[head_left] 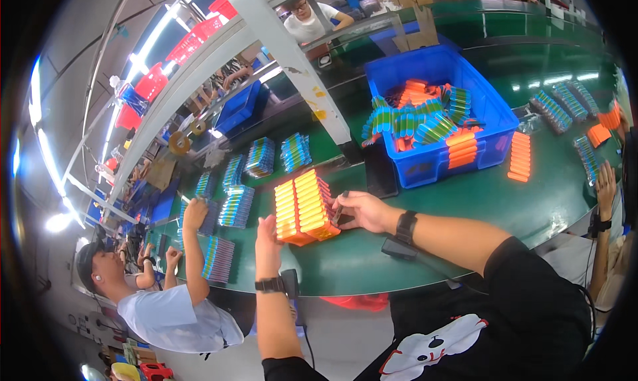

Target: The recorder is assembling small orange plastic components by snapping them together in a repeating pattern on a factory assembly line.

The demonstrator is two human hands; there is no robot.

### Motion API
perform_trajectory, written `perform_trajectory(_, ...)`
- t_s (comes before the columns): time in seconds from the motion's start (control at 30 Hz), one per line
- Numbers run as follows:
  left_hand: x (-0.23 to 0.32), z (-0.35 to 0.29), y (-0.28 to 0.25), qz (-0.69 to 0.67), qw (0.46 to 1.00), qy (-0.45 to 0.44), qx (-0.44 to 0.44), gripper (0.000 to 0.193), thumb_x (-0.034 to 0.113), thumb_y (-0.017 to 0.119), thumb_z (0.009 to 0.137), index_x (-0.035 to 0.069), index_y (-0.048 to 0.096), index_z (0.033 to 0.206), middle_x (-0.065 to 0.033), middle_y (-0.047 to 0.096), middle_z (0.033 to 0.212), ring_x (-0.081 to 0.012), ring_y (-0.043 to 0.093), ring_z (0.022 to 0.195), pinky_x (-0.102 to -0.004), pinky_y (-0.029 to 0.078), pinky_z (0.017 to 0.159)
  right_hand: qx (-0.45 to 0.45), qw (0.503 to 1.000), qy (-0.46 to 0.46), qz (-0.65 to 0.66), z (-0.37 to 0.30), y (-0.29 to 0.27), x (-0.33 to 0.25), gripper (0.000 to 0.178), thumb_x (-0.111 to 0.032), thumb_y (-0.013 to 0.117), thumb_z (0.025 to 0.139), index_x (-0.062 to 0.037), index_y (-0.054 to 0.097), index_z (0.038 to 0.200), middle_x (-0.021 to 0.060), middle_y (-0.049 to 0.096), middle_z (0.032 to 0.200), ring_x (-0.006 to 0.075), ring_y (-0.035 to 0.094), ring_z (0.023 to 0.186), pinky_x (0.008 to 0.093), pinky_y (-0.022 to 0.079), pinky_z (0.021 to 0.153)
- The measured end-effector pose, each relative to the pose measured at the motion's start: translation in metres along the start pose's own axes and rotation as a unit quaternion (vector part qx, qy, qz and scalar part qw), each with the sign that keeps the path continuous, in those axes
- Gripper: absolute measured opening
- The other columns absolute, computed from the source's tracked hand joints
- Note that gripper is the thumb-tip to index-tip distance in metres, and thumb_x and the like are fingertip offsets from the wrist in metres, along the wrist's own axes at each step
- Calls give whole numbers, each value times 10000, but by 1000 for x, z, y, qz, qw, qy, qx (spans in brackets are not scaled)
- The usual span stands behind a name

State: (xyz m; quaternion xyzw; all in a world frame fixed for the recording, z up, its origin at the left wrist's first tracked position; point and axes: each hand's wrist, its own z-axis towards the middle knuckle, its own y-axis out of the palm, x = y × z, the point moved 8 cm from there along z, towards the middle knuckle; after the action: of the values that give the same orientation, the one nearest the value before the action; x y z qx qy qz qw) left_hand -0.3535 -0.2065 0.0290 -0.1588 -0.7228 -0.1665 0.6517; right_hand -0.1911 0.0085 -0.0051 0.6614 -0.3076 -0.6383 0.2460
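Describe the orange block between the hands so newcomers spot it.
Find the big blue bin on the green table. Left of it and nearer the wearer, the orange block sits between the left hand and the right hand. Unlike the blue-and-green bundles farther left, its top shows two rows of orange pieces.

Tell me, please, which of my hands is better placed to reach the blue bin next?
Probably the right hand: it is at the right side of the orange stack, nearer the blue bin. The left hand is on the stack's far side from the bin.
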Motion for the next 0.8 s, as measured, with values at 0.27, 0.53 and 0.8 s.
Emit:
perform_trajectory(0.27, 12, 16, 60, -12, 974, -44, -223, 696, 564, 295, 1081, -9, 479, 1430, -121, 586, 1415, -238, 575, 1291, -395, 431, 1096, -44, 998, 21, -26, -1, 8, 0, 188, -336, 589, 1022, -155, 639, 1036, -35, 631, 1073, 133, 581, 1100, 477, 459, 945)
perform_trajectory(0.53, 16, 15, 57, 27, 982, -87, -164, 546, 468, 390, 1094, 12, 558, 1342, -98, 648, 1305, -208, 626, 1187, -360, 493, 998, 17, 985, -12, -173, -28, 2, -21, 254, -391, 588, 1013, -157, 680, 1051, -30, 647, 1152, 126, 556, 1120, 438, 428, 971)
perform_trajectory(0.8, 101, -54, 131, 283, 907, 306, -53, 345, 191, 612, 1011, -23, 594, 1282, -100, 661, 1187, -158, 634, 1044, -304, 511, 884, 8, 970, 13, -245, -137, -24, -61, 278, -353, 622, 1004, -95, 720, 968, -1, 672, 837, 87, 635, 739, 269, 501, 689)
